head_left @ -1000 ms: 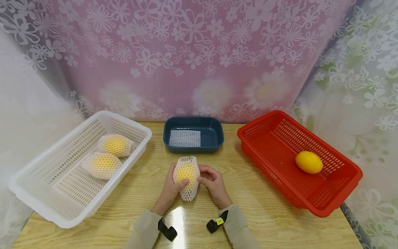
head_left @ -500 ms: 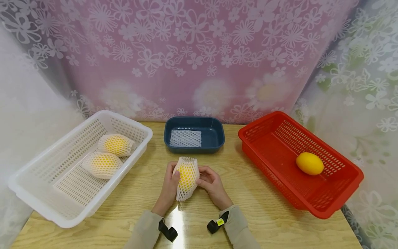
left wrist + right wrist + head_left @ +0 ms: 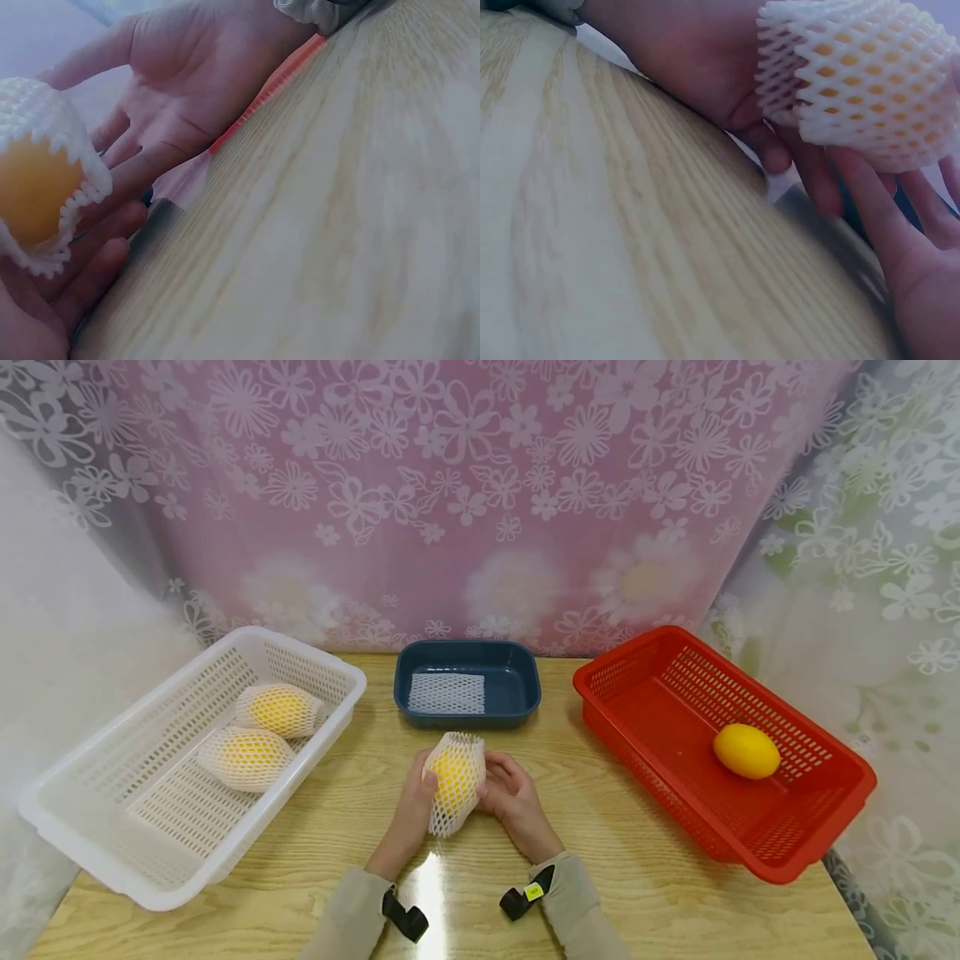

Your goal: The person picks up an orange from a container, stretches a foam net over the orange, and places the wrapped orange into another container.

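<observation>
A yellow mango in a white foam net sleeve is held up over the table, tilted with its top leaning right. My left hand grips it from the left, thumb along its side and fingers behind it. On the other side my right hand holds it, thumb and fingertips at the net's right edge. The left wrist view shows bare yellow skin through the sleeve's open end. In the right wrist view the net covers the fruit, and fingers of the right hand reach beneath it.
A white basket on the left holds two netted mangoes. Behind the hands stands a dark blue tray with a flat foam net. At right, a red basket holds one bare mango. A flowered curtain hangs behind.
The netted mango has tilted, its top going right and its lower end left, and risen slightly. My left thumb has moved from its front to its left side. The baskets and tray are unchanged.
</observation>
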Demonstrator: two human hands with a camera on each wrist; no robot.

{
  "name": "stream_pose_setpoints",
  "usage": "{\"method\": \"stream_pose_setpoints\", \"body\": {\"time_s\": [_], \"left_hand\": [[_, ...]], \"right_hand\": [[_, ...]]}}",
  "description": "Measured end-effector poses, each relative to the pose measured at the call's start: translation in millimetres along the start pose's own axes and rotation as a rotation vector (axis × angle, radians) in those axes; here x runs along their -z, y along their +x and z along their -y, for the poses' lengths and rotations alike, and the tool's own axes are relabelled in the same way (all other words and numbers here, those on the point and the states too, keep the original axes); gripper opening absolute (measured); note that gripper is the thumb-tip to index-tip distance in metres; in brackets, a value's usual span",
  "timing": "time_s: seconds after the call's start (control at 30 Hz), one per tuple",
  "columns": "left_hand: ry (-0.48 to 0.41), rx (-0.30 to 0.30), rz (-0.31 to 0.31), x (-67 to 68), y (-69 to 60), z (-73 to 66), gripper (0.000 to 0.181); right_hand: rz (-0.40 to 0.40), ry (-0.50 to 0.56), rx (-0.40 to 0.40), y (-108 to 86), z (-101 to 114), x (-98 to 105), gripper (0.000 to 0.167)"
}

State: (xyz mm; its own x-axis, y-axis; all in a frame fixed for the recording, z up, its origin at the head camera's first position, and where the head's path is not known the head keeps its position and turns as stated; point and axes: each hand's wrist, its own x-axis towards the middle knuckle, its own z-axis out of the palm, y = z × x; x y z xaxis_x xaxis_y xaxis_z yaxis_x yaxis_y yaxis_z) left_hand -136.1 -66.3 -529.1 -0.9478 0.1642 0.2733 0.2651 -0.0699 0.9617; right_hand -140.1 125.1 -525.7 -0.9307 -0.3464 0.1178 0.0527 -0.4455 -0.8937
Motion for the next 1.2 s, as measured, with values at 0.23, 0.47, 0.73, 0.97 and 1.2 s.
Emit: {"method": "stream_pose_setpoints", "body": {"time_s": [0.23, 0.47, 0.73, 0.97, 1.2], "left_hand": [[-0.109, -0.016, 0.055, -1.3, -2.4, 6.1, 0.06], [-0.157, -0.084, 0.024, -3.0, -2.0, 2.8, 0.052], [-0.064, -0.066, -0.007, -2.5, 2.6, -3.8, 0.052], [-0.051, -0.095, 0.008, -1.9, 4.1, -4.0, 0.052], [-0.067, -0.048, 0.027, -1.4, 2.1, -2.3, 0.076]], "right_hand": [[-0.003, 0.012, 0.023, 1.6, -3, 2, 0.049], [-0.023, 0.04, 0.035, 1.2, -2, 1, 0.052], [0.013, 0.067, 0.028, 1.2, 2, 0, 0.059], [0.0, 0.057, 0.035, 1.9, 2, 0, 0.058], [-0.032, 0.052, 0.04, 2.7, 1, -1, 0.06]]}}
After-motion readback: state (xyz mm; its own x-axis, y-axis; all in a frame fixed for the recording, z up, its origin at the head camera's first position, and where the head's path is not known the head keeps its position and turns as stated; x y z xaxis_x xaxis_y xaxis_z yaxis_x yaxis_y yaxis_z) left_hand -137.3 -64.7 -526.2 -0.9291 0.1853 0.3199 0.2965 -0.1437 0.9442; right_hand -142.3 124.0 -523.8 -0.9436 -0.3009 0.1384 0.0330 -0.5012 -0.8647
